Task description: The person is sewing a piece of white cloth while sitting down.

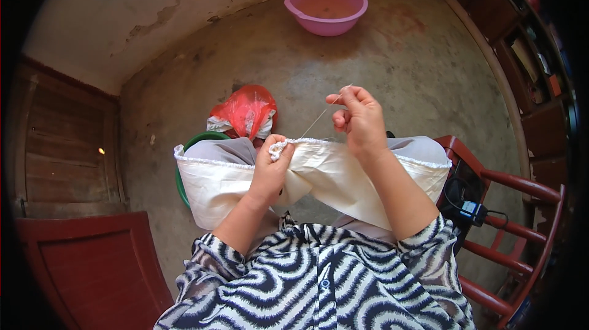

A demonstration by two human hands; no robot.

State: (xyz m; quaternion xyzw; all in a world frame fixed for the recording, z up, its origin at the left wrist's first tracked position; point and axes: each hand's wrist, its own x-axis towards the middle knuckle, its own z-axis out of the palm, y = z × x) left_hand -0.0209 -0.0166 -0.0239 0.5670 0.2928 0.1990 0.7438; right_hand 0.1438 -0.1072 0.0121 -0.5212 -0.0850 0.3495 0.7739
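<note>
Across my lap lies a cream cloth (pixel 211 182) with a white frilly trim (pixel 230 163) along its upper edge. My left hand (pixel 272 164) pinches the trimmed edge between thumb and fingers, near the middle of the cloth. Up and to the right of it, my right hand (pixel 361 116) is raised above the cloth, thumb and index finger pinched on a thin thread (pixel 317 119). That thread runs taut from the trim beside my left hand up to the right fingertips. A thin tip shows above those fingertips; whether it is a needle I cannot tell.
Beyond my left knee, a red plastic bag (pixel 246 111) with cloth inside stands by a green basin (pixel 180 187). A pink plastic basin (pixel 326 26) sits farther off on the concrete floor. To the right is a red wooden chair (pixel 520 180) holding a black device with a cable (pixel 471 210).
</note>
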